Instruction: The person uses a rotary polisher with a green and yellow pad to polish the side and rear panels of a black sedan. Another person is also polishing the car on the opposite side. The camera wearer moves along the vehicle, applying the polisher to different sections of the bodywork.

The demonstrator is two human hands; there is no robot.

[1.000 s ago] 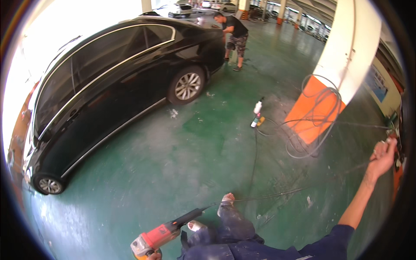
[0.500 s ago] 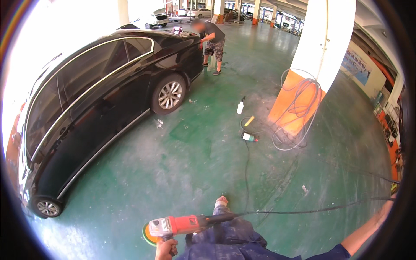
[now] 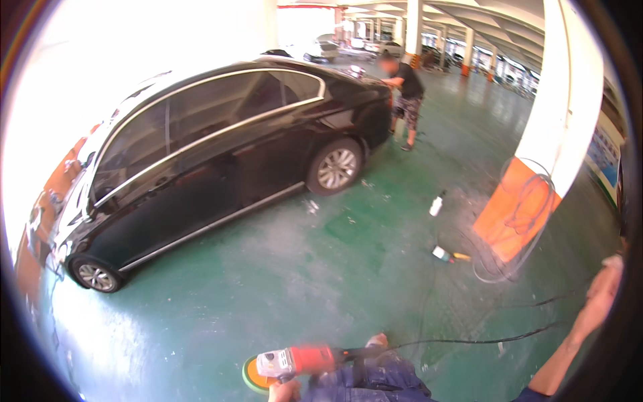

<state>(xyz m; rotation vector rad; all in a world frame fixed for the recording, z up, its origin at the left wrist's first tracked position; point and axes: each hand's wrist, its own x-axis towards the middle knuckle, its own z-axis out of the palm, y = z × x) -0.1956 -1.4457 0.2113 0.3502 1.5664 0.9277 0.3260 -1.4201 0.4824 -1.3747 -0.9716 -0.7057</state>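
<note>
My left hand (image 3: pixel 284 390) is closed around the front handle of a red and silver electric car polisher (image 3: pixel 309 360). Its round orange and green pad (image 3: pixel 254 377) points left, and its body lies across the front of my dark blue work trousers (image 3: pixel 375 380). From the polisher's rear end, a black power cord (image 3: pixel 469 340) runs right and passes out of sight at my right forearm. Stretched out to the far right, my right hand (image 3: pixel 605 278) looks closed; its fingers are blurred near the picture's rim, and what they hold cannot be made out.
A black car (image 3: pixel 221 171) stands at the left, with another person (image 3: pixel 407 94) bent at its rear. Hoses (image 3: pixel 536 194) hang on the orange and white pillar (image 3: pixel 516 211). A white bottle (image 3: pixel 436 206) and another bottle (image 3: pixel 441 254) are on the green floor (image 3: pixel 301 288).
The view has swung left, so the car, person and pillar appear farther right. My left hand still holds the polisher. My right hand now shows more fully, higher at the right rim.
</note>
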